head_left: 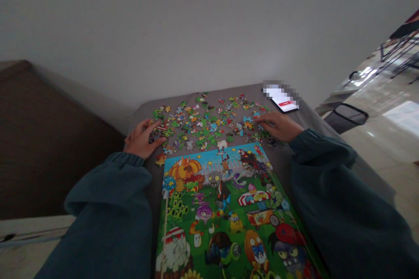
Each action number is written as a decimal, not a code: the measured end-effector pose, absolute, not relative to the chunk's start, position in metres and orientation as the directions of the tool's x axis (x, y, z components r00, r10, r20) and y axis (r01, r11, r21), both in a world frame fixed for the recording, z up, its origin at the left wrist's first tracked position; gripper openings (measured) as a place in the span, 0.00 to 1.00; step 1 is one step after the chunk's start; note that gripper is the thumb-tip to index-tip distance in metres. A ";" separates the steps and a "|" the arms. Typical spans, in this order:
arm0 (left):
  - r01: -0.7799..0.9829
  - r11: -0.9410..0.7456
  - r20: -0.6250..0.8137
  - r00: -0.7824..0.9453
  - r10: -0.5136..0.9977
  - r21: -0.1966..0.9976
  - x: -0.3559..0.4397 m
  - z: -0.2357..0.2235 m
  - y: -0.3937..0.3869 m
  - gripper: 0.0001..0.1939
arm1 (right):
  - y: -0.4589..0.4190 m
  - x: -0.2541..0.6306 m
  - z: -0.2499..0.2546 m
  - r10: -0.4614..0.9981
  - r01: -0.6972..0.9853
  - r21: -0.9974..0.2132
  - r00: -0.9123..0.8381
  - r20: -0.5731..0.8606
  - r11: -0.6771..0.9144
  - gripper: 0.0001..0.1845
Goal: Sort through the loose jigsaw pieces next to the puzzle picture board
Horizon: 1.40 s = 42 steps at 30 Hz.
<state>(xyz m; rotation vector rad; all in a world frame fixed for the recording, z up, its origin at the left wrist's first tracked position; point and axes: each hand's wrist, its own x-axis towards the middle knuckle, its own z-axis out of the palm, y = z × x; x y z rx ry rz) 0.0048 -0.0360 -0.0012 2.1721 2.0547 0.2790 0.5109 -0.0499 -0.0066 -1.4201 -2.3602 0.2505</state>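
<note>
Loose jigsaw pieces point(212, 127) in many colours lie scattered over the far half of a cloth-covered table. My left hand point(141, 139) rests at the left edge of the pieces, thumb and fingers apart, with some pieces around its fingertips. On the right side of the spread, my right hand point(279, 126) reaches in with fingers stretched out, its fingertips at a few blue and green pieces. Nearer to me lies a cartoon puzzle board point(225, 222) showing plants and zombies. One pale piece point(222, 144) sits at the board's top edge.
A phone point(284, 100) with a lit screen lies at the table's far right corner. The grey cloth point(150, 107) reaches back to a pale wall point(196, 30). A brown panel point(49, 139) stands at the left. Beyond the right edge are a chair point(348, 115) and tiled floor.
</note>
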 end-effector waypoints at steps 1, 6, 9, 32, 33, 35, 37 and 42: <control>0.973 -0.047 0.047 0.037 0.998 0.226 0.006 -0.001 -0.037 0.36 | -0.050 0.511 -0.007 0.876 0.811 -0.334 -0.425 0.229 0.481 0.19; 0.970 -0.024 0.058 0.011 0.998 0.240 0.013 -0.004 -0.038 0.36 | -0.049 0.513 -0.012 0.869 0.810 -0.323 -0.426 0.251 0.490 0.19; 0.967 -0.014 0.063 -0.002 0.998 0.255 0.016 -0.006 -0.038 0.35 | -0.048 0.511 -0.016 0.869 0.806 -0.329 -0.427 0.251 0.492 0.19; 0.919 -0.006 0.162 -0.063 0.985 0.393 0.015 -0.021 -0.053 0.32 | -0.081 0.486 -0.003 0.849 0.748 -0.404 -0.446 0.281 0.527 0.17; 0.916 -0.013 0.170 -0.060 0.984 0.400 0.014 -0.019 -0.052 0.32 | -0.083 0.482 -0.001 0.848 0.737 -0.420 -0.467 0.250 0.529 0.16; 0.910 -0.042 0.190 -0.041 0.981 0.413 0.011 -0.013 -0.052 0.33 | -0.087 0.472 0.003 0.834 0.714 -0.441 -0.519 0.187 0.544 0.16; 0.900 -0.110 0.200 0.026 0.979 0.422 0.011 -0.002 -0.057 0.33 | -0.090 0.463 0.006 0.813 0.692 -0.454 -0.565 0.142 0.561 0.15; 0.799 -0.408 0.131 0.392 0.911 0.442 0.034 0.014 -0.099 0.27 | -0.096 0.447 0.009 0.786 0.666 -0.483 -0.614 0.077 0.568 0.16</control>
